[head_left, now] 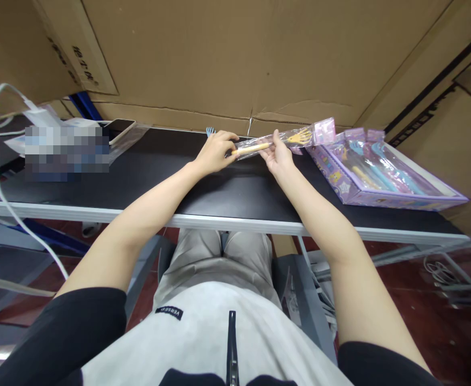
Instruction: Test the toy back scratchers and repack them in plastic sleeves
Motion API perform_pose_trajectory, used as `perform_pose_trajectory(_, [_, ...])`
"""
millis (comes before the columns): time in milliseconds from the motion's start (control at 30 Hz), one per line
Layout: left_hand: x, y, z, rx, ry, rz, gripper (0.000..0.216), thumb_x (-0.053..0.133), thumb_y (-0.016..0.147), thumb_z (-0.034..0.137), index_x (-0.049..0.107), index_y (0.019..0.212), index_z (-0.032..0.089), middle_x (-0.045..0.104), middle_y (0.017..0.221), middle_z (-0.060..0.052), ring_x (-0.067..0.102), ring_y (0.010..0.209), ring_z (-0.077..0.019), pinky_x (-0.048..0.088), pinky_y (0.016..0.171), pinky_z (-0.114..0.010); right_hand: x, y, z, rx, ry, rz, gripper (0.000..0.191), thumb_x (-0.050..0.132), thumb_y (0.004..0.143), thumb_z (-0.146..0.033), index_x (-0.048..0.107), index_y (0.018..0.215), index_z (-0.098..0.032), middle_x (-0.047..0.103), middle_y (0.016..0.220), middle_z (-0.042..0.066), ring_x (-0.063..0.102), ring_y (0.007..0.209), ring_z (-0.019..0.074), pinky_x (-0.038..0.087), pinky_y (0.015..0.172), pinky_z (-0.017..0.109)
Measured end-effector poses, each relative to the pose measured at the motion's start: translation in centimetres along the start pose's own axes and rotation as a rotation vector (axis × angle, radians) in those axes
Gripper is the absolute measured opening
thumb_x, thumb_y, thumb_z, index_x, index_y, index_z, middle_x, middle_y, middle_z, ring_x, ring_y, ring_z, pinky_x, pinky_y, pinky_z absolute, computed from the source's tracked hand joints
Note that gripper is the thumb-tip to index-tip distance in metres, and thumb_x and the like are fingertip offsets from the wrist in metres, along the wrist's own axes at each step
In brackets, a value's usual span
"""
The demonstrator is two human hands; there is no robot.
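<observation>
A yellow back scratcher [255, 148] with a small hand-shaped head lies in a clear plastic sleeve with a pink-purple header card [324, 131]. My left hand [216, 152] pinches the sleeve at the handle end. Around its middle, below the yellow head, my right hand [277, 154] is closed on the same sleeve. The package is held just above the black tabletop, tilted slightly up to the right. Behind my left hand a blue hand-shaped head [210, 131] pokes out; the rest of it is hidden.
At the right stands a purple display box [404, 200] with several wrapped back scratchers [375, 166]. A phone [119, 131], a blurred-out item [66, 153] and a white cable [2, 177] are on the left. Cardboard [235, 59] walls the back of the black table [239, 195].
</observation>
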State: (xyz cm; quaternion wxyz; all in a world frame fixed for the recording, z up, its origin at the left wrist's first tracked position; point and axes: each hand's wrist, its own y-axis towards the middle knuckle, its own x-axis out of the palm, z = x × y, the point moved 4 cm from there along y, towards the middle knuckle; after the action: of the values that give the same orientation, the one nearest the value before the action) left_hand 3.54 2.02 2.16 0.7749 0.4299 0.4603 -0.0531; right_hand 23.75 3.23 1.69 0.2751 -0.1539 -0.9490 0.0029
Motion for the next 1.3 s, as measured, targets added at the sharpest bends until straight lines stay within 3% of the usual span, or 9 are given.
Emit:
perform_pose_trajectory(133, [-0.5, 0.1, -0.4, -0.058, -0.014, 0.018, 0.014, 0.066, 0.095, 0.03, 0.077, 0.092, 0.022, 0.075, 0.134, -0.014, 0.063, 0.13, -0.038, 0.047, 0.114, -0.061, -0.4, 0.4, -0.6, -0.018, -0.047, -0.012, 0.047, 0.072, 0.098, -0.069, 0.062, 0.113, -0.025, 0.075, 0.1, 0.005, 0.08, 0.105, 0.0231, 0.072, 0.091, 0.045])
perform_pose_trajectory(267, [-1.2, 0.0, -0.6, -0.094, -0.019, 0.054, 0.011, 0.065, 0.093, 0.028, 0.075, 0.091, 0.023, 0.076, 0.131, -0.013, 0.062, 0.129, -0.0383, 0.048, 0.114, -0.062, -1.4, 1.4, -1.7, -0.064, -0.058, 0.012, 0.045, 0.066, 0.1, -0.069, 0.062, 0.114, -0.026, 0.074, 0.102, 0.006, 0.078, 0.108, 0.025, 0.071, 0.092, 0.047])
perform_pose_trajectory(533, [-1.8, -0.1, -1.0, -0.135, -0.003, 0.068, 0.009, 0.065, 0.092, 0.026, 0.071, 0.087, 0.022, 0.075, 0.134, -0.014, 0.061, 0.132, -0.0401, 0.045, 0.115, -0.064, -3.8, 4.0, -2.6, -0.026, -0.03, 0.116, 0.023, 0.049, 0.106, -0.041, 0.064, 0.111, -0.023, 0.074, 0.095, 0.006, 0.077, 0.095, 0.0213, 0.07, 0.091, 0.046])
perform_pose_trajectory(700, [-2.5, -0.1, -1.5, -0.127, 0.023, 0.121, 0.008, 0.065, 0.094, 0.026, 0.072, 0.095, 0.025, 0.075, 0.137, -0.012, 0.06, 0.135, -0.0406, 0.041, 0.118, -0.066, -4.6, 4.9, -3.0, -0.024, -0.063, 0.135, 0.016, 0.054, 0.101, -0.033, 0.065, 0.107, -0.024, 0.076, 0.098, 0.005, 0.076, 0.093, 0.0199, 0.069, 0.094, 0.045])
perform_pose_trajectory(867, [-4.4, -0.2, -2.7, -0.128, 0.055, 0.196, 0.015, 0.063, 0.099, 0.037, 0.07, 0.102, 0.025, 0.073, 0.144, -0.012, 0.056, 0.143, -0.0427, 0.036, 0.121, -0.07, -6.0, 5.9, -4.4, -0.107, -0.069, 0.14, 0.018, 0.054, 0.1, -0.035, 0.067, 0.107, -0.025, 0.077, 0.118, 0.008, 0.078, 0.11, 0.0205, 0.067, 0.097, 0.044])
perform_pose_trajectory(1000, [-6.1, -0.5, -4.4, -0.171, 0.091, 0.245, 0.037, 0.055, 0.103, 0.058, 0.072, 0.113, 0.027, 0.073, 0.144, -0.01, 0.049, 0.148, -0.0409, 0.031, 0.122, -0.073, -7.6, 6.5, -5.5, -0.175, -0.015, 0.249, 0.025, 0.043, 0.104, -0.035, 0.066, 0.106, -0.024, 0.075, 0.13, 0.011, 0.078, 0.118, 0.0196, 0.066, 0.098, 0.042])
perform_pose_trajectory(1133, [-7.2, -0.9, -5.7, -0.238, 0.189, 0.208, 0.057, 0.036, 0.104, 0.072, 0.07, 0.123, 0.031, 0.074, 0.143, -0.007, 0.039, 0.156, -0.036, 0.021, 0.124, -0.073, -8.4, 6.5, -5.9, -0.205, 0.116, 0.343, 0.033, 0.03, 0.109, -0.032, 0.061, 0.103, -0.025, 0.075, 0.131, 0.009, 0.08, 0.115, 0.0167, 0.066, 0.094, 0.038])
perform_pose_trajectory(1300, [-8.6, -1.5, -6.6, -0.282, 0.105, 0.284, 0.06, 0.04, 0.096, 0.076, 0.067, 0.127, 0.032, 0.071, 0.148, -0.006, 0.031, 0.159, -0.0401, 0.01, 0.122, -0.077, -8.8, 6.4, -6.3, -0.258, 0.084, 0.383, 0.037, 0.028, 0.111, -0.035, 0.064, 0.104, -0.026, 0.074, 0.132, 0.009, 0.08, 0.118, 0.0176, 0.067, 0.093, 0.039])
